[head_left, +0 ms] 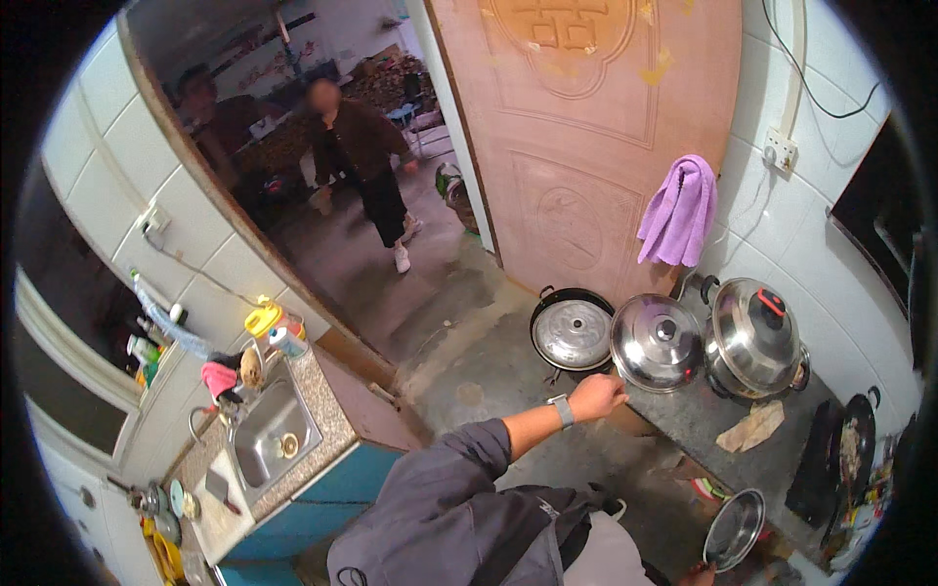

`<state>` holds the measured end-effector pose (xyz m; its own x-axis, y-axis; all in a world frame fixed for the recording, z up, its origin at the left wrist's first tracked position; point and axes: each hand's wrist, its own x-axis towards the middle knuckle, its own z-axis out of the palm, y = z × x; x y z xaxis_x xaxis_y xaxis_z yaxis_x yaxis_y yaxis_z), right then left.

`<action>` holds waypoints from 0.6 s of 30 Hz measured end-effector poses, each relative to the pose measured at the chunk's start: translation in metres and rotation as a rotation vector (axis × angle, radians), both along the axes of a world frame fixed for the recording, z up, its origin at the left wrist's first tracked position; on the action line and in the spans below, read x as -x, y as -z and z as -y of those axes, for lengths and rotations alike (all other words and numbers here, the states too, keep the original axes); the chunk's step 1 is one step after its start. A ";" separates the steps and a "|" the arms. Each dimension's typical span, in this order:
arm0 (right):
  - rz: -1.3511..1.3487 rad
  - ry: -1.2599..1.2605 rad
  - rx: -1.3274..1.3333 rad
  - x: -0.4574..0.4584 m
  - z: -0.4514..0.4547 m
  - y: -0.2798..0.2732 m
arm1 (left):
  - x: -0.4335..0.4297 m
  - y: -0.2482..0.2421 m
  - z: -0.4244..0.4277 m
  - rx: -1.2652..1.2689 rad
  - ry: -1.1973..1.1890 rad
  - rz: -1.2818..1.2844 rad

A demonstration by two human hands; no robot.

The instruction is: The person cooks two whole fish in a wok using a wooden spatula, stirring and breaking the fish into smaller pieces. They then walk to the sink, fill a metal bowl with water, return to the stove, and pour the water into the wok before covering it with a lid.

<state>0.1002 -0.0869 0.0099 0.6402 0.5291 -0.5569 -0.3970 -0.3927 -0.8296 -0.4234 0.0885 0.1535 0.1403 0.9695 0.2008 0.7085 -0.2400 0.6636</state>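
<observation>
My left hand point(600, 396), with a watch at the wrist, is held out over the near left corner of the dark countertop. Its fingers are curled and nothing shows in them. Close beyond it are a domed steel lid point(657, 343) and a black pan point(538, 337) with a flat metal lid point(573, 334). At the bottom edge, my right hand point(698, 576), partly cut off, grips the rim of a round steel basin point(734, 530). A large lidded steel pot point(755, 337) stands on the countertop, with a crumpled beige cloth point(751, 426) in front of it.
A purple towel point(681, 212) hangs by the pink door point(579, 183). A person point(359, 161) stands beyond the open doorway, with another dim figure behind. At left are a steel sink point(275, 432) and a cleaver point(220, 491) on a white board. A wok point(856, 447) sits far right.
</observation>
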 end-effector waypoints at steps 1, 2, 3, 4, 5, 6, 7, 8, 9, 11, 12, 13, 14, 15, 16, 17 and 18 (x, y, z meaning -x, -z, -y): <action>0.038 -0.070 -0.003 -0.007 -0.019 -0.003 | -0.010 -0.003 -0.006 -0.009 -0.008 0.014; 0.075 -0.124 -0.016 -0.014 -0.037 -0.006 | -0.019 -0.006 -0.013 -0.032 -0.030 -0.004; 0.131 -0.184 -0.032 -0.023 -0.054 -0.009 | -0.031 -0.009 -0.020 -0.019 -0.071 0.006; 0.201 -0.253 -0.051 -0.033 -0.069 -0.012 | -0.042 -0.012 -0.026 -0.005 -0.110 0.013; 0.309 -0.328 -0.068 -0.045 -0.083 -0.014 | -0.052 -0.015 -0.032 0.016 -0.148 0.023; 0.454 -0.418 -0.088 -0.058 -0.095 -0.015 | -0.063 -0.019 -0.037 -0.021 -0.150 0.038; 0.647 -0.517 -0.114 -0.072 -0.105 -0.015 | -0.075 -0.022 -0.044 -0.039 -0.162 0.036; 0.885 -0.625 -0.153 -0.087 -0.114 -0.013 | -0.087 -0.025 -0.050 -0.056 -0.171 0.036; 1.189 -0.743 -0.200 -0.103 -0.122 -0.009 | -0.098 -0.028 -0.055 -0.062 -0.183 0.037; 1.814 -0.890 -0.205 -0.129 -0.137 0.005 | -0.119 -0.034 -0.067 -0.117 -0.186 0.050; 1.891 -0.914 -0.087 -0.139 -0.144 0.013 | -0.128 -0.037 -0.074 -0.151 -0.188 0.042; 1.967 -0.941 0.031 -0.146 -0.151 0.021 | -0.137 -0.041 -0.081 -0.172 -0.191 0.027; 2.036 -0.962 0.158 -0.151 -0.157 0.028 | -0.145 -0.045 -0.088 -0.164 -0.179 0.031; 1.450 -0.789 0.018 -0.153 -0.161 0.032 | -0.149 -0.048 -0.094 -0.171 -0.189 0.023; 0.871 -0.584 -0.088 -0.154 -0.164 0.033 | -0.155 -0.051 -0.102 -0.164 -0.187 0.013; 0.312 -0.334 -0.167 -0.152 -0.165 0.032 | -0.165 -0.052 -0.112 -0.157 -0.166 0.022; -0.246 -0.080 -0.293 -0.148 -0.165 0.027 | -0.172 -0.052 -0.122 -0.143 -0.165 0.002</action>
<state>0.2482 0.0782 -0.0174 0.4565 0.7314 -0.5066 -0.5756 -0.1913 -0.7950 -0.2517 0.2106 0.2056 -0.0181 0.9408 0.3384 0.7450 -0.2130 0.6321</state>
